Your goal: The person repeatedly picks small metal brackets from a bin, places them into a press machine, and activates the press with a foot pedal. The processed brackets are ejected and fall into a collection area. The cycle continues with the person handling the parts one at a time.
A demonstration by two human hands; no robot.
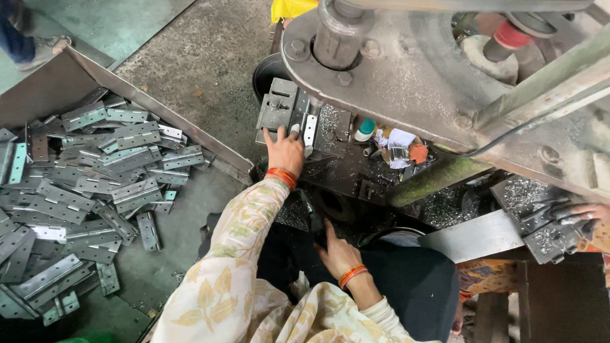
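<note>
Here the left hand (285,150), fingers spread, presses a hinge plate (309,129) flat on the press die (279,108) while the right hand (336,252), fingers loosely together and holding nothing, rests low by the lap; best seat the plate square, fingertips clear of the ram (339,31).

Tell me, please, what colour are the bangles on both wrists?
Orange-red bangles, clearest in the head view.

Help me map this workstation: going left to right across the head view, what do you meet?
Pile of metal hinges → left hand on the press die → small teal cap → another person's hand.
</note>
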